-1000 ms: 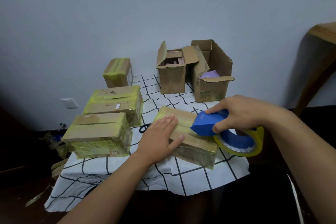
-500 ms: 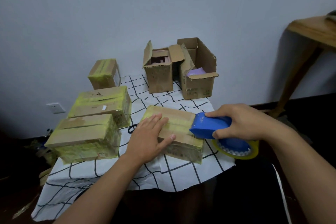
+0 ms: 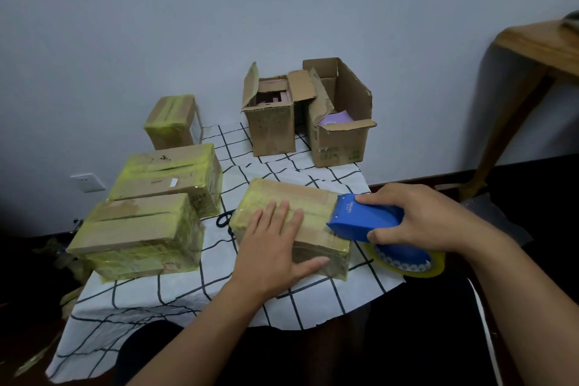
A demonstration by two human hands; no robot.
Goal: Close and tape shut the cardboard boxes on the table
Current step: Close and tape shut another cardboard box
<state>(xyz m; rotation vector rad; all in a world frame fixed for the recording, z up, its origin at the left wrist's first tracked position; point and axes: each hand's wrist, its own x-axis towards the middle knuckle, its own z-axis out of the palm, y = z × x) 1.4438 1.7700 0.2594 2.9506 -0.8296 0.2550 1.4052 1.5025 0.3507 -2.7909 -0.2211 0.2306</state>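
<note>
Taping the closed cardboard box (image 3: 291,216), centre frame.
Your left hand (image 3: 275,247) presses flat, fingers straight; your right hand (image 3: 429,216) grips the blue tape dispenser (image 3: 366,222). The box looks stiff; hold its top.

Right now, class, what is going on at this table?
A person is taping a closed cardboard box. The left hand lies flat on its top, while the right hand grips a blue tape dispenser at the box's right end. Three taped boxes sit to the left; two open boxes wait near the wall.
</note>
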